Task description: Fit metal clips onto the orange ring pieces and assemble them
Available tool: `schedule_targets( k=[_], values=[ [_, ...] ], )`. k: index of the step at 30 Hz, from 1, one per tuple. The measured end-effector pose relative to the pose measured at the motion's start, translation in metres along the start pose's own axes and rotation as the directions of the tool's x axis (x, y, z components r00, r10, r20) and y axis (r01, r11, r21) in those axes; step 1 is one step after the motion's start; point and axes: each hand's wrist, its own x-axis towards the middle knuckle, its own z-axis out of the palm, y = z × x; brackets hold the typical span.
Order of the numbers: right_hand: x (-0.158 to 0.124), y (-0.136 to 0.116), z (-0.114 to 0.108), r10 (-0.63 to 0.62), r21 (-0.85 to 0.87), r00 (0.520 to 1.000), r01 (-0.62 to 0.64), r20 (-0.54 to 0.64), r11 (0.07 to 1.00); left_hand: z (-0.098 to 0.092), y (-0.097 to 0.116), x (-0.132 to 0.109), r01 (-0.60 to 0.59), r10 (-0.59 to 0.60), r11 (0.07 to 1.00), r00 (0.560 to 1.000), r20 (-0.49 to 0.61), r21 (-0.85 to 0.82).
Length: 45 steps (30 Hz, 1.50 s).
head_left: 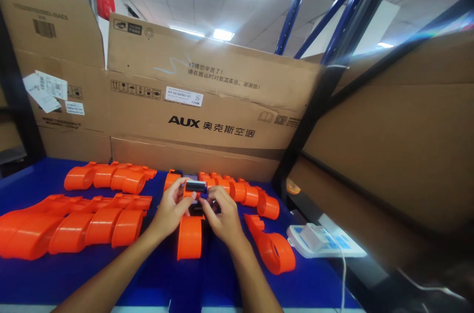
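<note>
My left hand (169, 210) and my right hand (224, 214) are closed round the head of an orange tape dispenser (190, 238) over the middle of the blue table. Its head faces me, showing a dark roller (195, 186) under a pale toothed edge. My left thumb presses the front of the head, while my right fingers pinch its right side by a small dark blue part (204, 193). The round orange body hangs below, between my wrists. What lies under my right fingertips is hidden.
Orange dispenser bodies stand in two rows at left, a back row (128, 179) and a front row (98, 224). Another row (251, 194) runs behind my right hand. A single body (278, 254) lies at right, beside a white power strip (329, 243). Cardboard (207, 105) walls the back.
</note>
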Motion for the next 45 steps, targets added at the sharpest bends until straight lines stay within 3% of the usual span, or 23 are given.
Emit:
schedule_targets(
  k=[4,8,11,17,26,33,45],
  values=[
    [-0.001,-0.003,-0.004,0.026,0.113,1.000,-0.024,-0.017,0.993,0.000,0.000,0.001,0.011,-0.013,0.998,0.999,-0.037,-0.055],
    [0.001,-0.003,-0.005,0.216,0.394,0.969,-0.154,-0.117,0.906,0.003,0.009,-0.002,0.108,-0.099,0.979,0.993,0.056,-0.175],
    [0.004,-0.009,-0.004,0.335,0.529,0.942,-0.275,-0.019,0.803,0.008,0.021,-0.009,0.199,-0.155,0.948,0.970,0.189,-0.248],
    [0.007,-0.013,-0.003,0.290,0.654,0.943,-0.322,0.162,0.684,0.012,0.028,-0.015,0.356,-0.220,0.878,0.894,0.389,-0.321],
    [0.007,0.003,0.002,0.355,0.606,0.930,-0.335,0.091,0.722,0.005,0.014,-0.015,0.416,-0.256,0.840,0.870,0.421,-0.349],
    [0.005,-0.003,0.006,0.334,0.559,0.937,-0.333,0.104,0.760,0.004,0.009,-0.011,0.408,-0.304,0.872,0.884,0.355,-0.269],
    [0.005,-0.004,0.009,0.326,0.520,0.943,-0.310,0.062,0.796,0.004,0.013,-0.008,0.393,-0.306,0.876,0.901,0.306,-0.279]
  ],
)
